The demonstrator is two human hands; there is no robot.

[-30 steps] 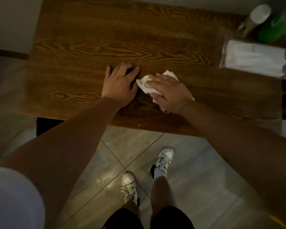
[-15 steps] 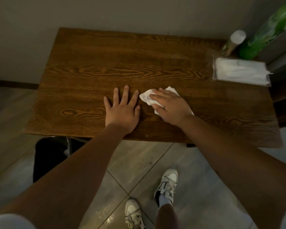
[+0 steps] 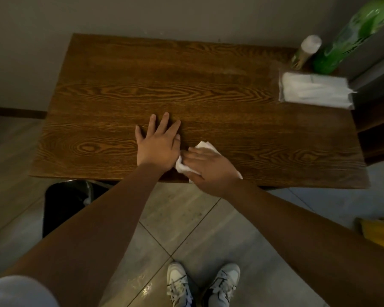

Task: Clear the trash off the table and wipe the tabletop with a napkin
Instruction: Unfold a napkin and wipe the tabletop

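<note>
Since half a second ago the right hand (image 3: pixel 211 168) has slid the napkin (image 3: pixel 205 148) back toward the near edge of the table (image 3: pixel 142 85), so it now sits just beside the left hand (image 3: pixel 156 145), nearly touching its thumb side. The left hand has stayed put, flat on the table, fingers spread, holding nothing. The right hand lies palm-down, fingers extended, pressing the crumpled napkin onto the wood at the near edge. A tissue pack (image 3: pixel 315 89) and a green bottle (image 3: pixel 350 36) stand at the table's far right corner.
</note>
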